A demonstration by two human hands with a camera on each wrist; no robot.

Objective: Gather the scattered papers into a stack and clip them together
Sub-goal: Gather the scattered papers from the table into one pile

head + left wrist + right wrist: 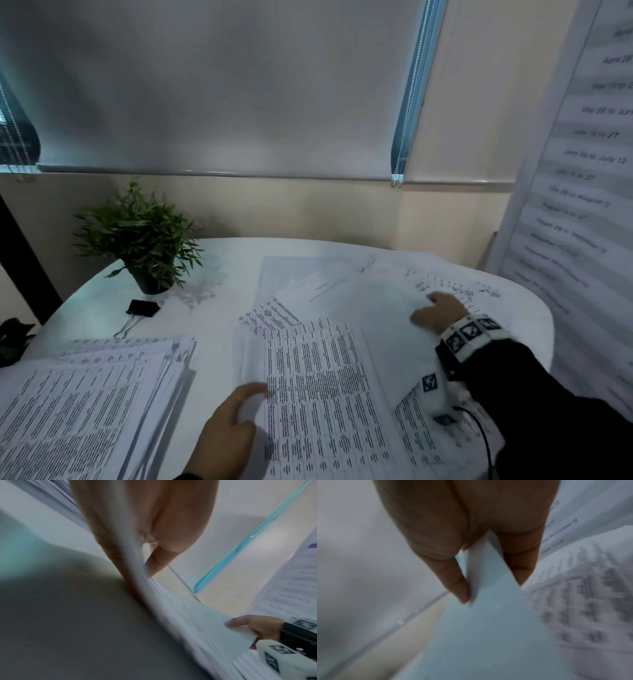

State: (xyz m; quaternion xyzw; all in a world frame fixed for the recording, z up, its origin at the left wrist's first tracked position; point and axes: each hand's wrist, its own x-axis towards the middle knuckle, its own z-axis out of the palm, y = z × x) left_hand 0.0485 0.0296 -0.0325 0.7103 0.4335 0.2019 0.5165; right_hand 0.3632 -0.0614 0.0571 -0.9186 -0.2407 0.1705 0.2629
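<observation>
Left hand (224,433) pinching edge of printed sheet (318,394); right hand (440,313) pinching blank sheet (370,308); binder clip (142,308) on surface (205,308) beside potted plant (144,236).

Printed papers (318,377) fanned loosely (clip (142,307) apart)

White papers (318,383), black print; black binder clip (142,307); green plant (140,229).
</observation>
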